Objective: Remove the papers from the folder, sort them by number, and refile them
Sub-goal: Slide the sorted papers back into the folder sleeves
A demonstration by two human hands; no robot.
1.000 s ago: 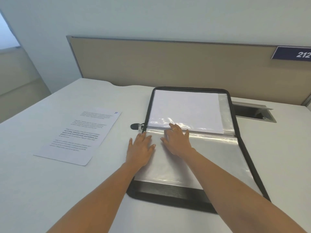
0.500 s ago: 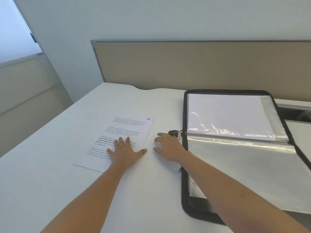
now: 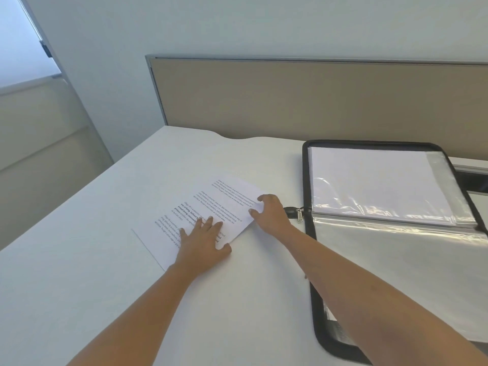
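Room: pale wall (image 3: pixel 237 22) ahead of us, a window (image 3: pixel 15 48) far out to the left of our left fingers, and a tan partition (image 3: pixel 317 101) standing along the desk's far edge, well beyond both sets of fingertips.
Surface: white desk (image 3: pixel 79 286), matte and evenly lit; its back edge dips in a shallow curve beyond our fingertips.
Printed sheet (image 3: pixel 224 199): lies flat on the desk at a slant, text side up, under our left fingers and reaching to our right fingers.
Left hand (image 3: pixel 203 241): palm down on the near part of the sheet, fingers straight and spread, released and pressing rather than grasping; the thumb lies off the paper on bare desk.
Right hand (image 3: pixel 272 212): fingers curled at the sheet's right corner, which we grasp between thumb and forefinger.
Folder (image 3: pixel 311 286): black-edged, open flat on the desk, to the right of our right fingers; our right forearm crosses its left edge.
Zipper pull (image 3: pixel 299 215): just right of our right hand, at the folder's left edge.
Clear sleeves (image 3: pixel 396 260): glossy plastic pages spread across the folder's near half, right of our fingers.
Blank paper (image 3: pixel 369 180): white stack inside a sleeve on the folder's far half, beyond and right of our right fingertips.
Desk slot (image 3: pixel 472 180): dark opening past the folder's far right side, well apart from both hands.
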